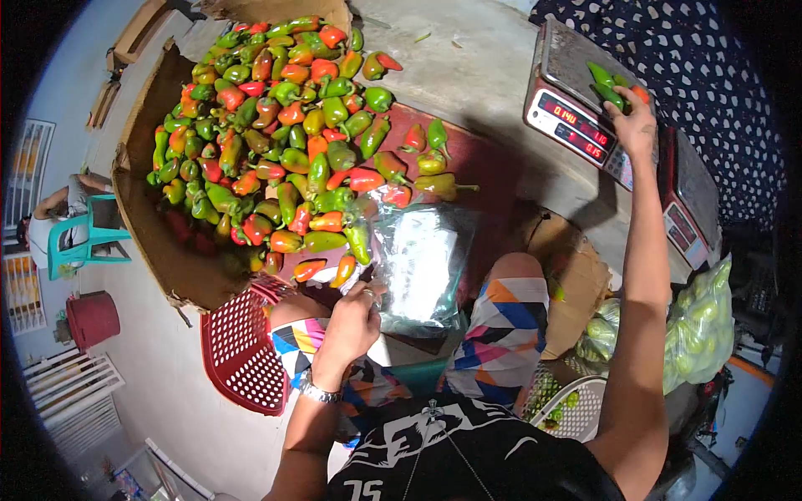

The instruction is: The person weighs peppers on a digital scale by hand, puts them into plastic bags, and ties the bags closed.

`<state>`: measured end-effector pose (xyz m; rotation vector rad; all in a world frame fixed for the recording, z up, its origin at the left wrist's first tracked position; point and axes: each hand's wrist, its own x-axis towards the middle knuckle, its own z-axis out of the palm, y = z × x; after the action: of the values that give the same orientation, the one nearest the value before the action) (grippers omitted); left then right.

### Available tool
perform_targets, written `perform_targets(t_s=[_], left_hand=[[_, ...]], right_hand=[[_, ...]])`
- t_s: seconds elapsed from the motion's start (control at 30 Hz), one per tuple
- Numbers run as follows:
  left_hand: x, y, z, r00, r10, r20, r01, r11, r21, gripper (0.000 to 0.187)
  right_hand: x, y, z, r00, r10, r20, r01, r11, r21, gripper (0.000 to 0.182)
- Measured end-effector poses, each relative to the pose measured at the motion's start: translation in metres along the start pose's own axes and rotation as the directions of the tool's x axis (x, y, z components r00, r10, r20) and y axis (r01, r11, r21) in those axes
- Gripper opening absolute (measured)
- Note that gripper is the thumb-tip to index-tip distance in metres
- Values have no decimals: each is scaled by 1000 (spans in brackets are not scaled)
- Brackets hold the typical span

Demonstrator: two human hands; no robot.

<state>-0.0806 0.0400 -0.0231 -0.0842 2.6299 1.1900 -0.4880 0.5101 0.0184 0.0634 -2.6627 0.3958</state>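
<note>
Right hand (635, 123) was stretched far out over the near scale (576, 71), fingers bent down at the edge of its metal pan, touching a small group there: green peppers (599, 73) and one orange-red pepper (641, 93) at the fingertips. Could not tell whether the fingers were clamped on any of these or merely resting against them. The scale's front panel (574, 129) was lit with red digits. A second scale (690, 188) stood just beside it, also lit, the forearm passing across the gap between them. Left hand (355, 321) was low, by the lower left edge of a stack of clear plastic bags (418, 263), its fingers curled in together — whether any bag was pinched between them could not be made out. The bags lay over a red board (493, 171) in front of the knees, bright glare on the upper sheet. Beyond the left hand, a large heap of mixed green, orange and red peppers (284, 125) filled an opened cardboard box (138, 179) and spilled out onto the board, a few lying loose near the bags. Red perforated basket (242, 351) was below the box; a clear bag of green produce (702, 321) sat near the right elbow. Far left: another person (42, 227) beside a teal chair (83, 238).
</note>
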Motion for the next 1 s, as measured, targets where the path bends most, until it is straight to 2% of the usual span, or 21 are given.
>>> perform_targets(t_s=[0.07,0.13,0.17,0.3,0.37,0.47,0.5,0.53,0.57,0.63,0.7,0.73,0.77,0.8,0.9,1.0], left_hand=[[1,6,0,1000,8,-13,-8,1000,10,39],[0,7,0,999,2,-34,-1,1000,18,39],[0,3,2,996,60,-65,-57,998,36,41],[-3,-4,1,994,62,-88,-57,997,57,43],[-2,-6,2,987,112,-116,-106,993,59,44],[-2,0,-2,994,62,-89,-59,998,37,45],[-2,1,-2,994,70,-89,-68,997,23,45],[-2,1,-2,993,79,-91,-78,997,9,45],[-1,2,-2,992,90,-94,-91,996,-5,45],[0,4,-2,995,64,-81,-66,998,-20,45],[0,8,-3,997,20,-70,-23,999,-43,45],[0,12,-5,998,-12,-65,8,998,-57,45],[1,15,-6,997,-43,-62,38,997,-72,46],[0,14,-5,996,-32,-83,26,997,-68,46],[-3,9,-2,995,-32,-94,25,997,-75,48],[-3,1,-2,988,70,-137,-68,998,21,47]], right_hand=[[-2,8,19,995,-16,-93,16,1000,-2,43],[-3,-2,34,982,122,-144,-120,993,19,45],[-3,-6,40,981,98,-166,-103,994,-22,46],[-5,-7,50,947,-66,-313,32,993,-111,47],[-8,-1,37,921,0,-391,-20,999,-48,44],[-30,0,2,838,151,-524,-124,989,86,33],[-47,-12,-15,824,302,-479,-180,942,284,30],[-71,-29,-29,810,305,-501,-164,938,306,23],[-97,-35,-30,848,246,-469,4,883,470,16],[-164,-99,-44,916,303,-263,-68,763,643,10],[-236,-172,-53,961,261,95,-271,800,535,7],[-263,-192,-51,944,171,282,-320,682,658,9],[-271,-203,-54,963,-32,269,-146,775,615,9],[-274,-209,-57,934,-234,269,43,824,565,10],[-260,-212,-42,947,-127,295,-70,816,574,13],[-242,-202,-17,951,-240,193,95,823,560,15]])
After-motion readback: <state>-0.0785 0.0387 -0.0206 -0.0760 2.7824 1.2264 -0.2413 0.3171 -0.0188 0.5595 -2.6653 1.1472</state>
